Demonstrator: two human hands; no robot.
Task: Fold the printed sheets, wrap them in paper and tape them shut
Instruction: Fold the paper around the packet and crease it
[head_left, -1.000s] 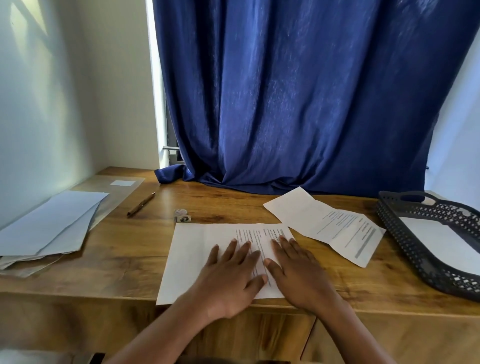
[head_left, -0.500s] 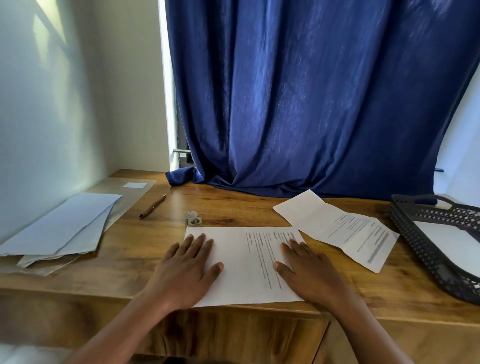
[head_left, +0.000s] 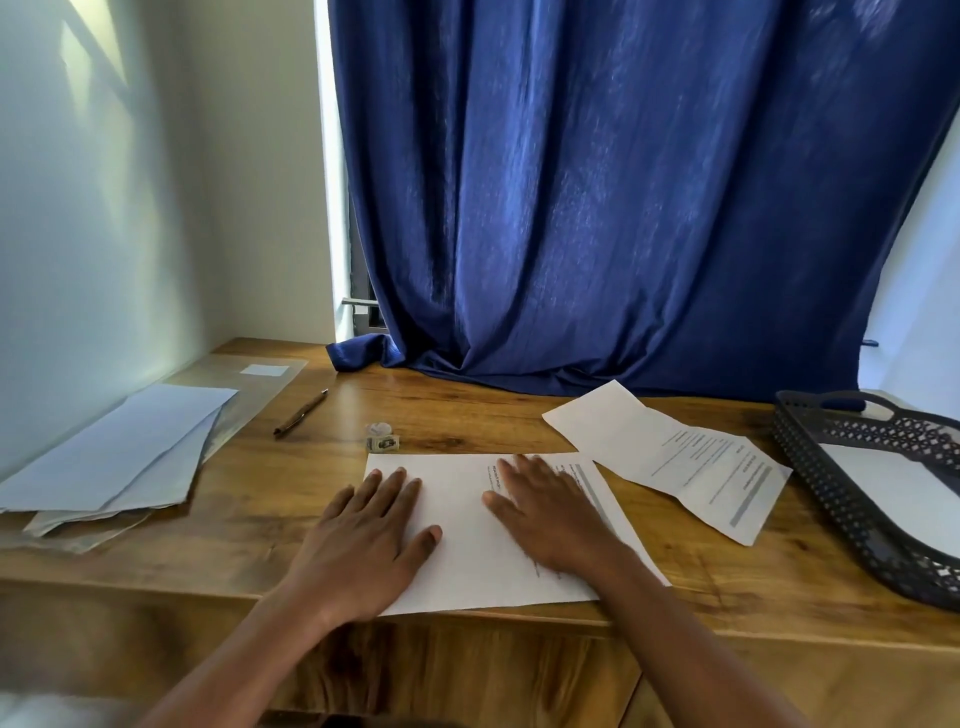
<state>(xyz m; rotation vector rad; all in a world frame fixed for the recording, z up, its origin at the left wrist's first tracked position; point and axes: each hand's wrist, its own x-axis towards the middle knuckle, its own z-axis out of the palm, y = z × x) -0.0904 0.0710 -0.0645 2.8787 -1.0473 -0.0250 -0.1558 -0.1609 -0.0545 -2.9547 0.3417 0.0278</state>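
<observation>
A folded printed sheet (head_left: 467, 551) lies flat at the desk's front edge. My left hand (head_left: 363, 540) presses on its left edge with straight fingers. On the sheet's right half rests my right hand (head_left: 550, 514), fingers flat and spread over the printed lines. A second printed sheet (head_left: 670, 452), creased and partly unfolded, lies to the right. A small roll of tape (head_left: 381, 435) sits just beyond the sheet. Pale blue wrapping papers (head_left: 114, 452) are stacked at the left.
A pen (head_left: 301, 412) lies near the blue papers. A dark plastic tray (head_left: 878, 525) holding white paper stands at the right edge. A blue curtain (head_left: 623, 208) hangs behind the wooden desk (head_left: 260, 519); its hem rests on the desk's back.
My left hand slid left from the sheet's middle to its left edge. My right hand moved up a little along the right half. The camera shifted, so the view sits slightly lower.
</observation>
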